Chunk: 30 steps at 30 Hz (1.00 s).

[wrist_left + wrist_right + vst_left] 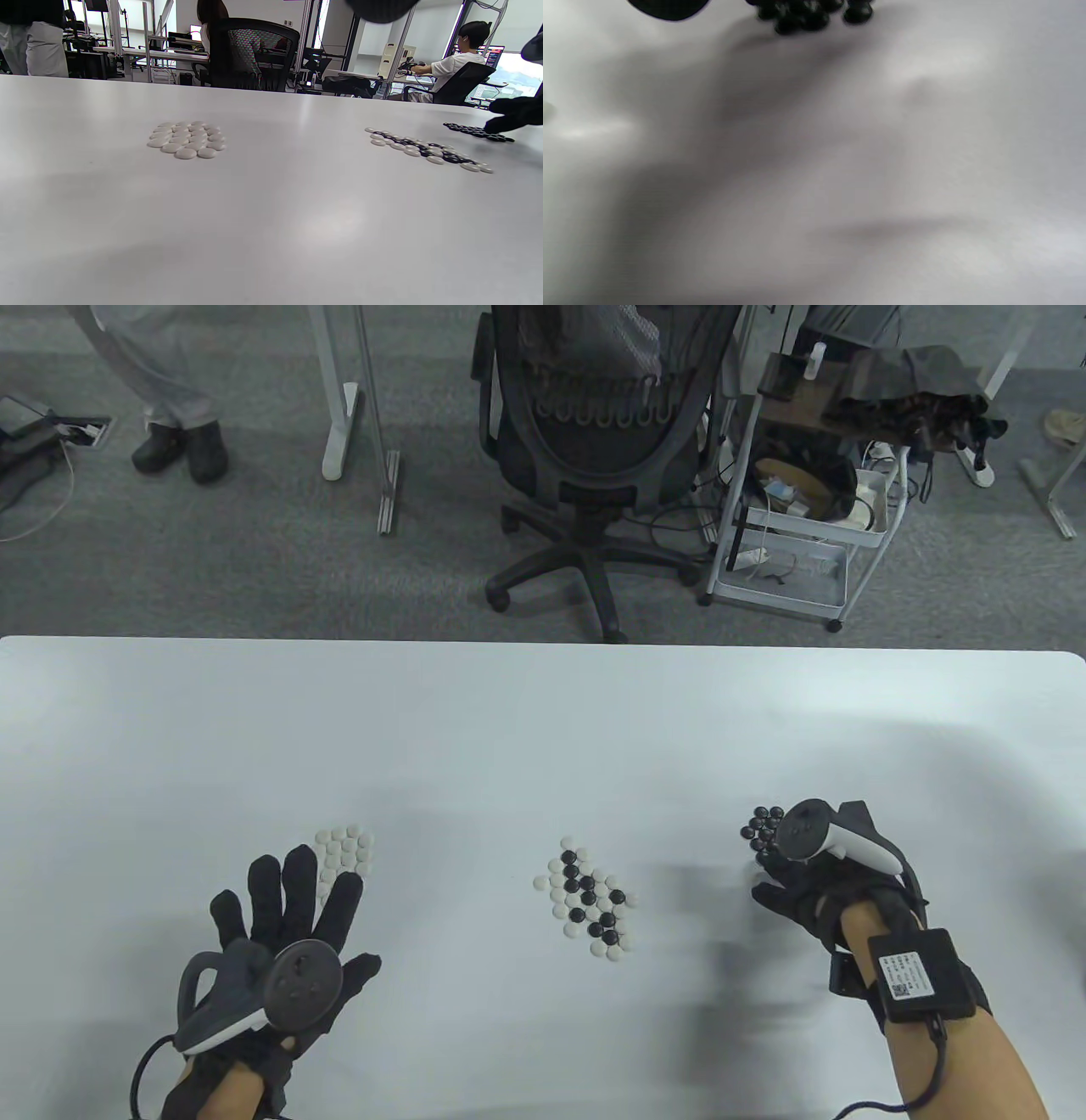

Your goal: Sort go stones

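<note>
Left hand (284, 912), lower left: fingers spread straight, holding nothing, tips over the white stones (344, 853). Right hand (806, 882), lower right: fingers hidden under tracker, grip unclear, at the black stones (764, 827). Mixed stones (590, 899) at centre of the table (543, 712).

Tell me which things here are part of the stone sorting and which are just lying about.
Job:
round white stones, sorted pile
round black stones, sorted pile
mixed black-and-white stones
left hand
right hand

Lying about:
black mesh office chair
white wire trolley
</note>
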{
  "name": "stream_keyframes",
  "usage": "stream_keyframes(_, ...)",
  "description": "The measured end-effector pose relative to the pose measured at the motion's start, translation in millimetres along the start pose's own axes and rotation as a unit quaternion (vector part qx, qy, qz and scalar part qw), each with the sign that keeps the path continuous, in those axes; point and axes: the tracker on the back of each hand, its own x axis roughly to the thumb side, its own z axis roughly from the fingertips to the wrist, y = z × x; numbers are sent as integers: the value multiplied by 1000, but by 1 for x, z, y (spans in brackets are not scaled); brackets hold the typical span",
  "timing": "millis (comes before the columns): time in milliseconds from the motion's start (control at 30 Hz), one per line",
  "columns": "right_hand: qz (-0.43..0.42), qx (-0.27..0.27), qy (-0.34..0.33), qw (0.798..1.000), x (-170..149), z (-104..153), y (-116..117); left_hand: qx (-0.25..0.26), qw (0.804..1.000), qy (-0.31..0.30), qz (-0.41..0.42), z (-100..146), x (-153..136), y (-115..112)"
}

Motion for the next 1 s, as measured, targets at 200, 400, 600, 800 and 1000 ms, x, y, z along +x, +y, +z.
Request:
stream_keyframes(200,-10,-97,-114,989,38,59,-29,2,1000,-3,-4,-1,2,0)
stream_keyframes(400,68,-228,-191,952,74,112,-26,16,1000,-5,-17,-1,6,-1)
stream_keyframes(600,109,-291,-237,921,80,125,6,18,1000,-12,-22,-2,10,-3)
stream_keyframes(800,98,-306,-245,915,66,109,32,15,999,-15,-23,-4,12,-4)
stream_keyframes(1000,102,-288,-238,922,53,98,49,16,1000,-9,-24,-4,10,-3)
